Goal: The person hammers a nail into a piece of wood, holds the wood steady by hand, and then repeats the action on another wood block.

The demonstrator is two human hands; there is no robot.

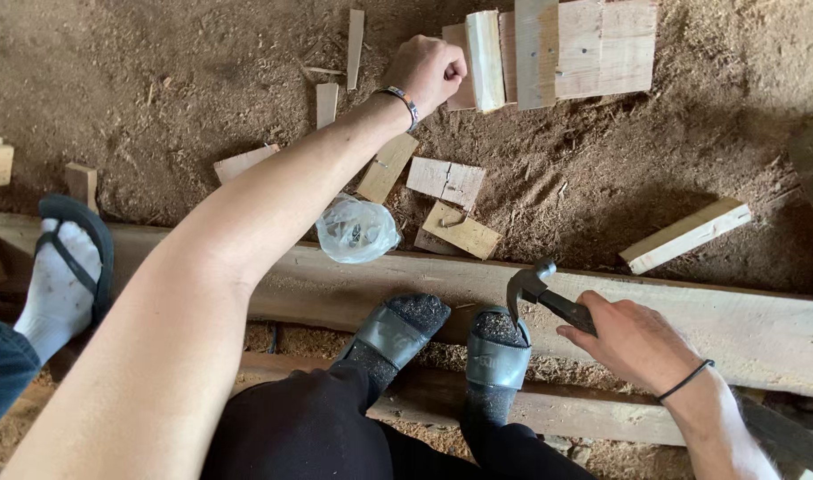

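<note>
— Two hands at work; what does each one have?

— The left hand [431, 69] is stretched far out and curled shut around the near end of a pale wood strip [485, 59], which stands up from the fist against a stack of boards [602, 49]. The right hand [633, 342] is wrapped tight on the black handle of a claw hammer [535, 293]; the steel head pokes out past the thumb side, claw curving down.

— What lies near the hammer grip?

— Just under the hammer head sits a grey slipper [497, 354] on a dark sock, with its mate [396, 329] beside it. Both feet and the hammer rest over a long plank [744, 324] that runs across beneath the grip.

— And around the far fist?

— Short offcuts [446, 180] are scattered on the sawdust floor [157, 80] below the wrist, between the fist and the plank. A crumpled clear plastic bag [357, 229] lies just beside the forearm, at the plank's far edge. Off to the side, well apart from both hands, another person's foot in a white sock and dark flip-flop [68, 267] rests on the plank.
</note>
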